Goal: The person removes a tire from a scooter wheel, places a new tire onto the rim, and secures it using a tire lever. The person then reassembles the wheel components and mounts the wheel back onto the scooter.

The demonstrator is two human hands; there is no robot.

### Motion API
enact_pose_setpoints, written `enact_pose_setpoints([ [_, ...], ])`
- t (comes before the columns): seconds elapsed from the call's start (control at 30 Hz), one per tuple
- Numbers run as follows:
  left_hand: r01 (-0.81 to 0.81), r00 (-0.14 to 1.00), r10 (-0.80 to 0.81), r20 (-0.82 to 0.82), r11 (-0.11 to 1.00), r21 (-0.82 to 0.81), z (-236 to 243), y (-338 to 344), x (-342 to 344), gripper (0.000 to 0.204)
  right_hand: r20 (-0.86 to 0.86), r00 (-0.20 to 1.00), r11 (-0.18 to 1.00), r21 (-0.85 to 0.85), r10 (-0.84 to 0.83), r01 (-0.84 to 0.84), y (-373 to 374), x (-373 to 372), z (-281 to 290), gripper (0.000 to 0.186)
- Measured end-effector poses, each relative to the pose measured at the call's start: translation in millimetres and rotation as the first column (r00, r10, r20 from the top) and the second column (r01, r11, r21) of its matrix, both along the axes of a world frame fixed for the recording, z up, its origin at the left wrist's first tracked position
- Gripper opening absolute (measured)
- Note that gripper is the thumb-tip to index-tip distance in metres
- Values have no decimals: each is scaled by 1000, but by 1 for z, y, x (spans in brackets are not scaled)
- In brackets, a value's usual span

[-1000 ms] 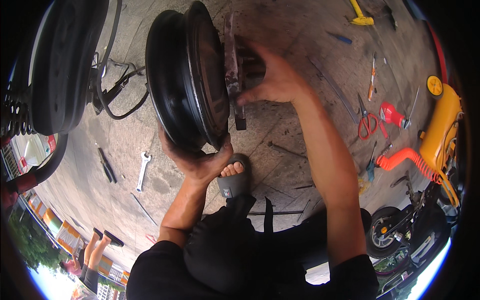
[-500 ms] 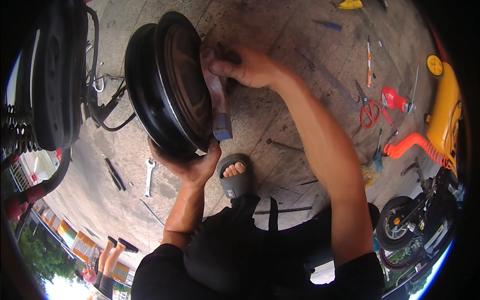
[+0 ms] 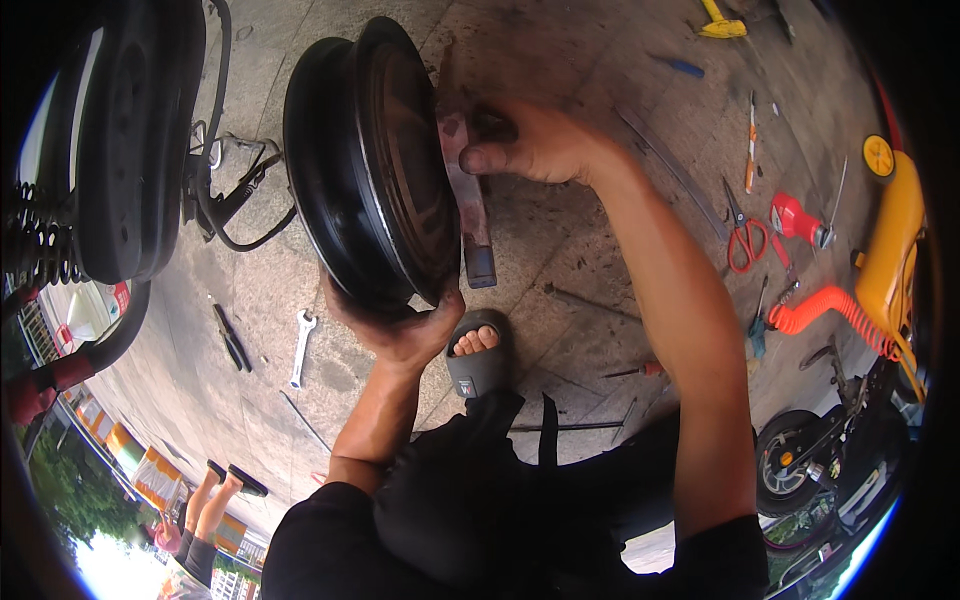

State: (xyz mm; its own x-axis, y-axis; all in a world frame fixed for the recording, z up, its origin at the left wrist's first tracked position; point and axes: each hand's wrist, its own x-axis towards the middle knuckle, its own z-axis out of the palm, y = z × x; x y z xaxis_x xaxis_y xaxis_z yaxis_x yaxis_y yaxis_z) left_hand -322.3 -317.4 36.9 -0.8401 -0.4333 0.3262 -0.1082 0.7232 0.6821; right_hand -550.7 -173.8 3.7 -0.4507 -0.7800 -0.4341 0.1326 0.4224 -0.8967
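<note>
A black wheel rim with a hub [image 3: 337,160] stands tilted in front of me. My left hand [image 3: 398,327] grips it from below, with fingers behind the rim and thumb up at its lower right. Along the hub's right face lies a heavy, stained flat metal piece [image 3: 475,230] with a bluish lower end. My right hand [image 3: 522,143] is closed on this piece, thumb pointing left; whatever its fingers reach behind it is hidden. My sandalled foot [image 3: 480,355] is below the rim.
A black vehicle part with a spring [image 3: 130,140], pliers [image 3: 230,338] and wrench [image 3: 302,348] lie left. Right are a yellow hammer [image 3: 722,28], scissors [image 3: 748,245], red tool [image 3: 800,222], yellow compressor [image 3: 888,260] and scooter wheel [image 3: 785,460]. A person's legs [image 3: 215,500] show lower left.
The rim and both hands moved left, then back right. My right hand's grip on the metal piece shifted, its thumb now lying higher and more level than a second ago.
</note>
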Motion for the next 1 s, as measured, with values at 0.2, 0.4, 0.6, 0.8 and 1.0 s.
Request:
enact_pose_setpoints([
  [0.2,59,997,-47,-68,977,202,1,2,-1,117,-242,969,994,-106,-54,29,13,16,8,122],
  [0.4,59,996,-41,-77,966,251,-4,1,-2,114,238,969,992,126,-58,29,0,-3,1,99],
  [0.6,78,994,-56,-98,969,235,-3,1,-3,111,-147,987,996,63,68,-59,8,1,6,101],
  [0.8,96,984,-47,-171,952,290,-8,2,-6,112,-350,935,996,-86,-55,27,8,20,23,119],
  [1.0,79,988,-43,-146,965,250,-12,1,-3,115,96,995,996,87,12,-21,-3,-5,13,90],
])
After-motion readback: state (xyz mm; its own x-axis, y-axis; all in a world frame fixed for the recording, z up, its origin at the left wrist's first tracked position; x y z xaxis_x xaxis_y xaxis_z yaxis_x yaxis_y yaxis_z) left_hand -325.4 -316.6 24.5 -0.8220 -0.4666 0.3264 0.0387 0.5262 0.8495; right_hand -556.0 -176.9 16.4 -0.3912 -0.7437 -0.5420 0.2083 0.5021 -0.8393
